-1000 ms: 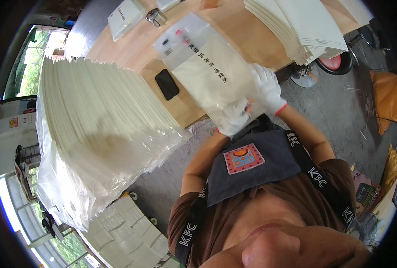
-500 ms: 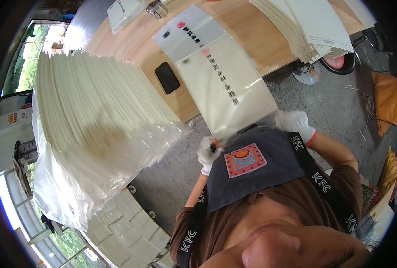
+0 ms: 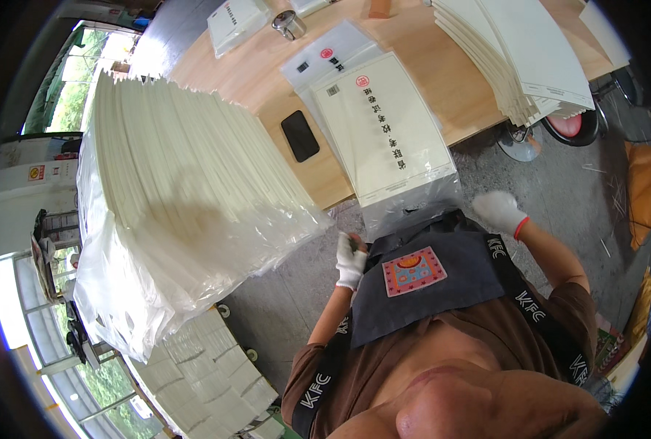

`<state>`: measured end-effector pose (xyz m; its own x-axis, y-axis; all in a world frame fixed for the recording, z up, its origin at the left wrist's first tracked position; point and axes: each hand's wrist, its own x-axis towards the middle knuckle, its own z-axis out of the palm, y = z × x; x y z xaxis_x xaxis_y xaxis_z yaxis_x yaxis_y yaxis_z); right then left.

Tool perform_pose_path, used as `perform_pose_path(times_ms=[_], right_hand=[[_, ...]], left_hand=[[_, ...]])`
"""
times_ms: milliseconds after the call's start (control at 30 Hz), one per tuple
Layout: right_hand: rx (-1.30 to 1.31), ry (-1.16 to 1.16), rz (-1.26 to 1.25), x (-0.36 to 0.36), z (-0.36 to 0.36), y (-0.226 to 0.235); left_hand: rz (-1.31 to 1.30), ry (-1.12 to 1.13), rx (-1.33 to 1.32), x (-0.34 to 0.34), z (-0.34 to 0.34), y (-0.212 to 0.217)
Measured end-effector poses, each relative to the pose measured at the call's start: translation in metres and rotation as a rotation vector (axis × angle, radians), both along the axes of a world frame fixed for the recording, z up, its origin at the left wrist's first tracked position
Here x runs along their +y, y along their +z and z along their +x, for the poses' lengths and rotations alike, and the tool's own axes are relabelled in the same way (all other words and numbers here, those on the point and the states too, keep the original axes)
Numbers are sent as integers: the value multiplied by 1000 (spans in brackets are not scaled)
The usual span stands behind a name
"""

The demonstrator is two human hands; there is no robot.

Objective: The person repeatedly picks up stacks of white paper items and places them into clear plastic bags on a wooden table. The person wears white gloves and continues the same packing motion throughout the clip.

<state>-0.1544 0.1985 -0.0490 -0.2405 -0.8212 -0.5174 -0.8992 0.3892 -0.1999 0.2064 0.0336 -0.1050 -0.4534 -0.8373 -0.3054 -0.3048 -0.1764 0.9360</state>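
A cream printed paper stack (image 3: 380, 124) lies in a clear plastic bag (image 3: 413, 197) on the near part of the table. The bag's loose end hangs over the edge toward my apron. Beside its lower left corner is my left hand (image 3: 350, 263), in a white glove, fingers curled, with something dark at the fingertips. Whether it touches the plastic is unclear. My right hand (image 3: 498, 210), also gloved, is off the bag's right corner, its fingers smeared by motion. Under the stack's far end, another bagged printed sheet (image 3: 325, 55) shows.
A tall pile of cream paper (image 3: 186, 154) in loose plastic stands at left. On the wooden table (image 3: 267, 121) lie a black phone (image 3: 300, 136), a metal cup (image 3: 289, 25), a bagged packet (image 3: 237, 25) and a fanned paper stack (image 3: 537, 58). A stool (image 3: 570, 128) stands at right.
My right hand has come away from the bag's edge and moved slightly lower. The paper stack now lies flatter on the table, with the bag's end drooping. The whole view has shifted a little.
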Motion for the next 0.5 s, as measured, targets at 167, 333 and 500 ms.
perform_pose_path(times_ms=[167,333,500], right_hand=[[-352,-384,-626,-47,-31,-74],[-1438,-889,-552,-91,29,-80],[-1936,-546,-616,-164,69,43]], left_hand=[[111,-36,-286,-49,-62,-3],[-599,-309,-253,-67,-137,185],[-1193,-330,-257,-31,-111,347]])
